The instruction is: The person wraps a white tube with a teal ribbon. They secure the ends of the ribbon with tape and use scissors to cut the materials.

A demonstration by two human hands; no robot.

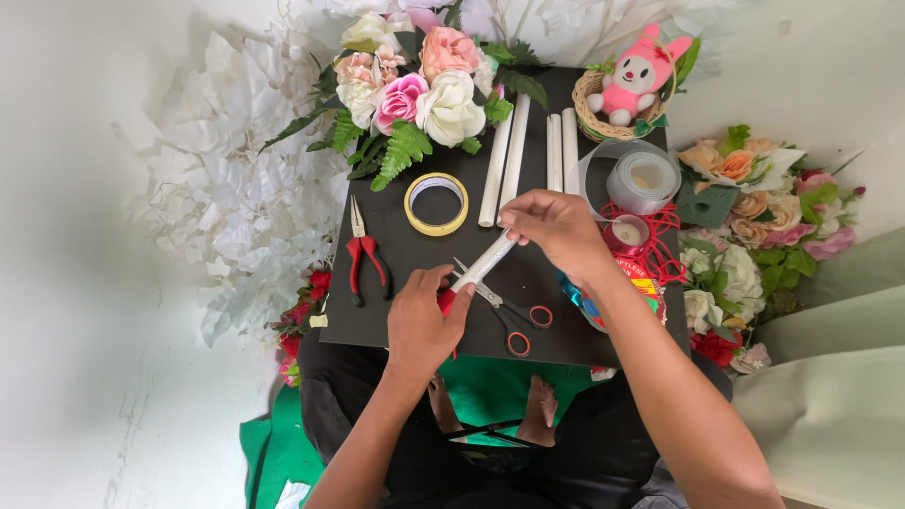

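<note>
Desk [396,325], black, carries a bouquet [415,90] of fake roses at the far edge. Left hand [421,320] pinches the near red end of a white tube [483,264]; right hand [558,229] grips its far end, tube tilted above the desk. Scissors [514,316] lie just under it, red pliers [364,253] left, tape ring [436,203] beyond.

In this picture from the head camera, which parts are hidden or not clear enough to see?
- Head view: the near end of the white paper-wrapped stick is hidden inside the left hand.
- Head view: the small red thing in that hand is mostly covered by its fingers, so its kind is unclear.
- Head view: the colourful packet is partly covered by the right hand and its wrist.
</note>
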